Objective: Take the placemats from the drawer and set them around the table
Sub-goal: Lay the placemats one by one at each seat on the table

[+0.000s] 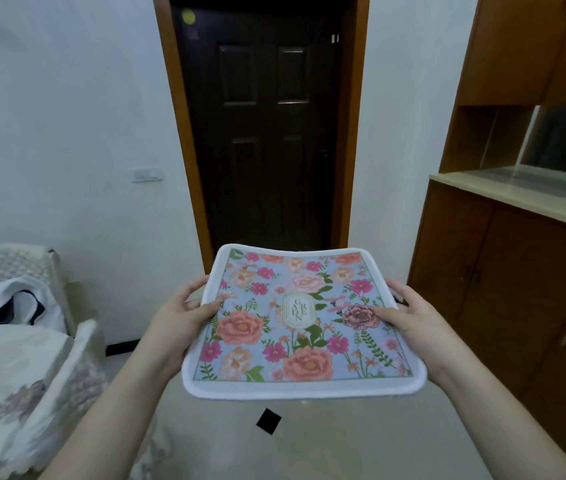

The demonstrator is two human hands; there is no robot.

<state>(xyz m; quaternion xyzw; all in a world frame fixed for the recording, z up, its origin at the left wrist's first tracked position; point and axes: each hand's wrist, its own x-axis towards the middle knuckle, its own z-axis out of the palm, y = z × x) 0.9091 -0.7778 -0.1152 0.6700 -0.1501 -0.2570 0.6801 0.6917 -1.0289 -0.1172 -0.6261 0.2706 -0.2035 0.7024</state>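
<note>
At the near left stands a sofa under a pale quilted cover with a faded flower print, and a white bag lies on it. Behind it runs a white wall with a switch plate. The left hand grips the left edge of the placemat, thumb on top and fingers curled beneath. The placemat is held in the air over the pale floor, roughly level, its flowered face up and its white border sagging a little at the corners. Far behind it a dark panelled door sits in an orange-brown frame. The right hand clasps the right edge, thumb laid on the print. At the right stands a brown wooden cabinet with a pale counter top.
</note>
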